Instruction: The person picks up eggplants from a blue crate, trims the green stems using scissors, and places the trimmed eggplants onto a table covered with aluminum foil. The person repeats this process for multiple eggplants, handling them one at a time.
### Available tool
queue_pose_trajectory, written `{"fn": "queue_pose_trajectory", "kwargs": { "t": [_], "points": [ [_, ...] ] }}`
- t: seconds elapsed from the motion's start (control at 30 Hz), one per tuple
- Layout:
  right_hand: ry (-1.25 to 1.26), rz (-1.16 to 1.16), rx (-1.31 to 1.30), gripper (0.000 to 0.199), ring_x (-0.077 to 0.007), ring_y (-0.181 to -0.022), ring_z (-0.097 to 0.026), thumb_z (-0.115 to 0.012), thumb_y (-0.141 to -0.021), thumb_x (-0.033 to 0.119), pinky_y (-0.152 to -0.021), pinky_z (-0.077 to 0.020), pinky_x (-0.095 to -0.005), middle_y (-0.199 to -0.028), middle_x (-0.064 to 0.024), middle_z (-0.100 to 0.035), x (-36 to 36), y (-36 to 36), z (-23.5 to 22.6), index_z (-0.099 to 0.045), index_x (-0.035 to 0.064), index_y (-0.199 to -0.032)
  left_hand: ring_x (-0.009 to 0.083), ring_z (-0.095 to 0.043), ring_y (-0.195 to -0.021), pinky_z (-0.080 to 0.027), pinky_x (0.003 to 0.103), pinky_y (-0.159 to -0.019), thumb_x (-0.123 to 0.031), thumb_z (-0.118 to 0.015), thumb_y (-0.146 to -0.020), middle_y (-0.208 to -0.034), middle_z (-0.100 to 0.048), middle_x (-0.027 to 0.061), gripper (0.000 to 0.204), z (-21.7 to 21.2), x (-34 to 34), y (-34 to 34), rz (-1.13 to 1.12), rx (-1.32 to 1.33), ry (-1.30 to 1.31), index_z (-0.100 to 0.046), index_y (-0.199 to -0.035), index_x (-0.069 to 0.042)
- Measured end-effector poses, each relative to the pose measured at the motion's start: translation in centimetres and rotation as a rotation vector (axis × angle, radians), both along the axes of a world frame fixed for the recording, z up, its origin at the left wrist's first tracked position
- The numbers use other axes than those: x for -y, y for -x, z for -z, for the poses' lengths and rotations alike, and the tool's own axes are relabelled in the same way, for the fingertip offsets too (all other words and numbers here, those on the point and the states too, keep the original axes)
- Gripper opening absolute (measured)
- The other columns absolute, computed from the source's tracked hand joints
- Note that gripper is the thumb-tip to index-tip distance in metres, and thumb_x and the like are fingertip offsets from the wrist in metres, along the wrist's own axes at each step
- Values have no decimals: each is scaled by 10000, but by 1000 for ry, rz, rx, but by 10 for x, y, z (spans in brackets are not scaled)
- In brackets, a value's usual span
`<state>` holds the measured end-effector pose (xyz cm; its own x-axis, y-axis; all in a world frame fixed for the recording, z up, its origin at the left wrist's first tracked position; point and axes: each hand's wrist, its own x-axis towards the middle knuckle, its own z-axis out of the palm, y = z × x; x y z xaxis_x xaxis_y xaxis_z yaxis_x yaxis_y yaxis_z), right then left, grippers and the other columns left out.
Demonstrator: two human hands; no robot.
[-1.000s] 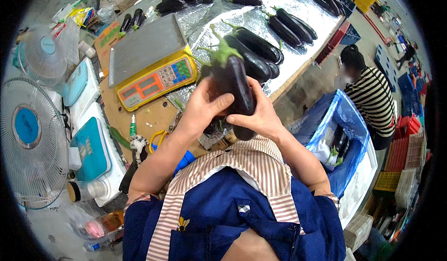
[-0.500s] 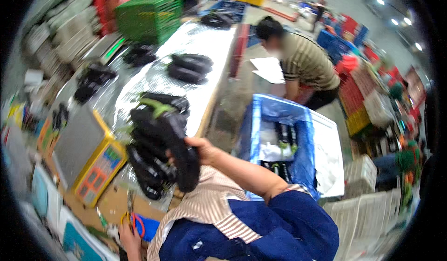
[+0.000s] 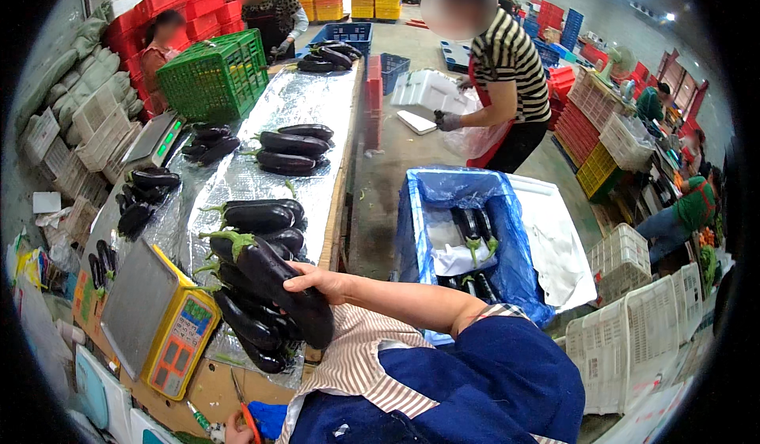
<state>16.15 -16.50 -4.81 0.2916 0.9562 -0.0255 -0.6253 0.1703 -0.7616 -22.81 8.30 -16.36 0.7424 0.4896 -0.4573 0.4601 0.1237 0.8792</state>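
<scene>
The right hand point(image 3: 323, 282) is closed over the upper side of a long dark eggplant point(image 3: 277, 284), fingers wrapped around its middle, holding it just above the pile of eggplants point(image 3: 253, 329) at the near end of the foil-covered table point(image 3: 305, 100). The eggplant's long axis runs diagonally, green stem end toward the far left, blunt end toward the person's body. The left hand point(image 3: 235, 426) shows only at the lower edge beside orange-handled scissors point(image 3: 247, 412); whether it grips anything cannot be told. A yellow weighing scale point(image 3: 162, 317) sits left of the pile, and a blue-lined box point(image 3: 467, 230) holding eggplants stands to the right, on the holding hand's side.
</scene>
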Motion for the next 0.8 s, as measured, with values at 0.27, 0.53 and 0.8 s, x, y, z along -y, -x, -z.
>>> {"fn": "queue_pose_trajectory", "kwargs": {
  "t": [0.27, 0.53, 0.8],
  "points": [
    [56, -30, -18, 755, -220, -937, -543, -710, -674, 265, -830, -462, -364, -1076, -96, -520, 0, -4, 7, -343, 65, -1303, 193, -593, -707, -488, 293, -594, -164, -709, -623, -965, -578, 96, 619, -47, 37, -20, -291, 130, 471, -479, -1182, -27],
    [134, 50, 274, 710, -242, -795, -598, -690, -624, 429, -705, -499, -339, -917, -150, -585, 8, 2, 2, -470, -34, -1115, 139, -482, -660, -400, 268, -585, -302, -692, -660, -728, -475, 30, 549, -95, 55, -44, -32, 533, 473, -444, -1079, -47],
    [182, -82, 538, 846, -155, -1016, -497, -791, -567, 229, -921, -360, -277, -1120, -50, -518, -18, 14, 1, -391, 11, -1280, 152, -481, -590, -434, 285, -506, -179, -667, -663, -662, -468, 38, 784, -125, 61, -87, 26, 673, 527, -264, -1319, -30]
  ]
}}
